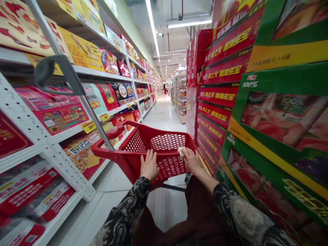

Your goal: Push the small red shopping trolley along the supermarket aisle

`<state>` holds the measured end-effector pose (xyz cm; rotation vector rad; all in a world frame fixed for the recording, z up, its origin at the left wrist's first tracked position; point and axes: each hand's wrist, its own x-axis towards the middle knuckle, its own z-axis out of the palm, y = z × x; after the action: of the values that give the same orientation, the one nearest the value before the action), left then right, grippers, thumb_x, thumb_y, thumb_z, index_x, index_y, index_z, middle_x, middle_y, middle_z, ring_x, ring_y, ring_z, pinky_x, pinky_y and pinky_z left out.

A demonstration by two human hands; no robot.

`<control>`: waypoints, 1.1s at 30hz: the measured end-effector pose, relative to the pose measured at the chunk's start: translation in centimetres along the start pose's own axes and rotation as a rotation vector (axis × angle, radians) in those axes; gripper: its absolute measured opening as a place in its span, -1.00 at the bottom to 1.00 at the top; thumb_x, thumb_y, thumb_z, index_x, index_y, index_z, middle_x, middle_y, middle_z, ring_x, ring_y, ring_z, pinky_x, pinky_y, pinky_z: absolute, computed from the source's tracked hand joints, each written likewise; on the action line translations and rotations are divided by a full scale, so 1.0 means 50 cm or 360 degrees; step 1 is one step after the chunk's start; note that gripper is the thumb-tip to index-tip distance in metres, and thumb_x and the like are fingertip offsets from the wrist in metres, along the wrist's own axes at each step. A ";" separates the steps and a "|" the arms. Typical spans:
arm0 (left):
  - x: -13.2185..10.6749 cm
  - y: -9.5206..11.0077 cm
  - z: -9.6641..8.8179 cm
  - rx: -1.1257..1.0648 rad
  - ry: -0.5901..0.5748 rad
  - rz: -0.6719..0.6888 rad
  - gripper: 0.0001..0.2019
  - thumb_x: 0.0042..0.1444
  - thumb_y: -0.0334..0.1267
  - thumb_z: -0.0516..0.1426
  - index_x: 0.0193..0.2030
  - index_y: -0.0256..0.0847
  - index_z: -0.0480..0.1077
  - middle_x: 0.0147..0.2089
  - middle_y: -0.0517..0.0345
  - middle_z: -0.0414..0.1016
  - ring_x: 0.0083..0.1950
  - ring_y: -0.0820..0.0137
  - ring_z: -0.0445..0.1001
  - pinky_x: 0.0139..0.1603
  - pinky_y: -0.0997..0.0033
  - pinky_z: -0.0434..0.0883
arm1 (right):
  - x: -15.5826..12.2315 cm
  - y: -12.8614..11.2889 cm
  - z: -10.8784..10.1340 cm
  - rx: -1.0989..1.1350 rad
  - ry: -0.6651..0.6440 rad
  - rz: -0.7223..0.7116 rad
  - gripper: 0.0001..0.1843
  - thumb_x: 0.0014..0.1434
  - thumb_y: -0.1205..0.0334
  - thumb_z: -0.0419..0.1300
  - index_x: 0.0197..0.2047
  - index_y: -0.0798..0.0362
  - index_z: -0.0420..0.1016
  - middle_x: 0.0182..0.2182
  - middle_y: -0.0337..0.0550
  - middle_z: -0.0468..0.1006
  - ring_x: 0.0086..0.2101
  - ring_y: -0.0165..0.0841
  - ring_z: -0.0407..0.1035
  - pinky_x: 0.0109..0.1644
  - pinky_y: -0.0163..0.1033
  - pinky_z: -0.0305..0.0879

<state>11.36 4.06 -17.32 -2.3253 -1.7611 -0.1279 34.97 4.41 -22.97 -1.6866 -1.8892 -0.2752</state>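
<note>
Basket of red perforated plastic (169,164) stands, in the head view, between white metal shelves (50,153) and stacked green cartons (276,78). Left hand (150,166) lies spread at the basket's near rim; right hand (192,160) pinches a crumpled white wad (181,152) near that rim's right end.

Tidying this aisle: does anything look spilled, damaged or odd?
Nothing looks spilled or damaged. One slight oddity: a crumpled whitish wad under the right hand against the red cart, unlike the boxed goods nearby.
</note>
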 end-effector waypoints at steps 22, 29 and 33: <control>-0.018 -0.033 0.008 0.0026 0.0146 -0.0012 -0.36 0.02 -0.28 -0.02 0.30 -0.29 0.00 0.38 -0.04 -0.11 0.39 0.17 -0.18 0.29 -0.14 -0.18 | 0.009 0.034 -0.002 -0.0048 -0.0013 0.0054 -0.57 0.19 0.36 -0.05 0.13 0.02 0.28 0.11 0.01 0.32 0.08 -0.22 0.20 0.18 0.10 -0.06; -0.018 -0.016 0.010 0.0029 0.0157 -0.0024 -0.36 0.03 -0.25 0.00 0.30 -0.26 -0.01 0.38 -0.04 -0.11 0.39 0.16 -0.21 0.29 -0.13 -0.17 | 0.018 -0.052 0.012 0.0023 -0.0071 -0.0063 -0.55 0.18 0.36 -0.04 0.14 0.04 0.26 0.16 0.03 0.26 0.13 -0.21 0.12 0.17 0.08 -0.05; -0.019 -0.041 -0.011 0.0034 0.0170 0.0012 -0.38 0.02 -0.25 0.00 0.27 -0.26 0.06 0.36 -0.04 -0.04 0.37 0.16 -0.13 0.29 -0.16 -0.19 | 0.028 -0.080 0.025 0.0076 -0.0089 -0.0146 -0.56 0.19 0.35 -0.04 0.14 0.01 0.27 0.15 0.02 0.28 0.12 -0.24 0.15 0.19 0.09 -0.08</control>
<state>9.16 3.58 -16.74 -2.2654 -1.6942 -0.2265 30.74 5.50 -22.31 -1.5940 -2.0016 -0.2192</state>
